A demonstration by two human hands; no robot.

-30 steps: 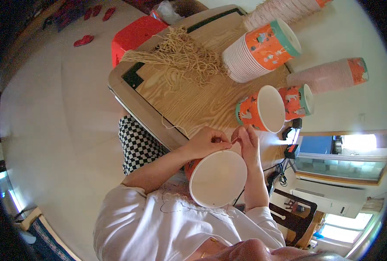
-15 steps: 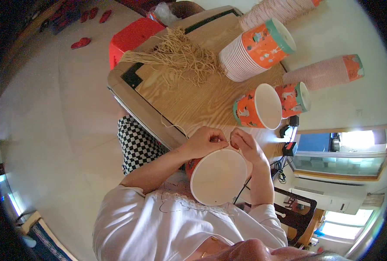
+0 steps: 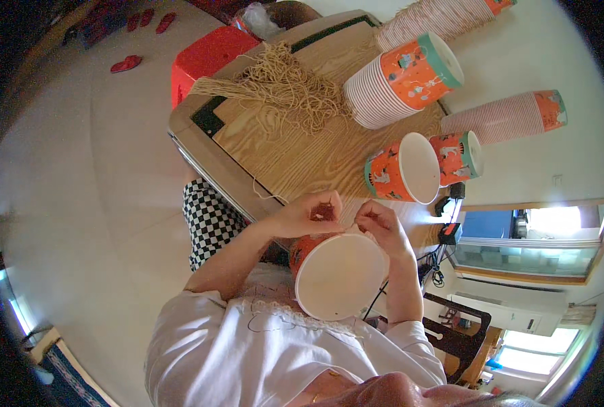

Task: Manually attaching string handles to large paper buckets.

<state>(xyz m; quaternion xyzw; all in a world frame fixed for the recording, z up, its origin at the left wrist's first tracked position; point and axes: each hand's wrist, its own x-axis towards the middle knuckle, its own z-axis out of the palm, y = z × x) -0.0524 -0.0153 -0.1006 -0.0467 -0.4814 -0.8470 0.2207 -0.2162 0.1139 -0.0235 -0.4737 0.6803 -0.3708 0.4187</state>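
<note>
Left hand (image 3: pixel 307 217) and right hand (image 3: pixel 385 232) curl nearly closed beside an orange bucket (image 3: pixel 340 277), anything pinched there unclear.

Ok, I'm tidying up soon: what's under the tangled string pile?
Wood-patterned tabletop shows around the string pile, and a dark corner band beside its left end; anything directly beneath the tangle is covered.

String pile (image 3: pixel 295 89) just sits on the table (image 3: pixel 268 156), cup stack (image 3: pixel 391 88) right of it, another cup (image 3: pixel 339 279) kinda in front of the shirt (image 3: pixel 241 353).
</note>
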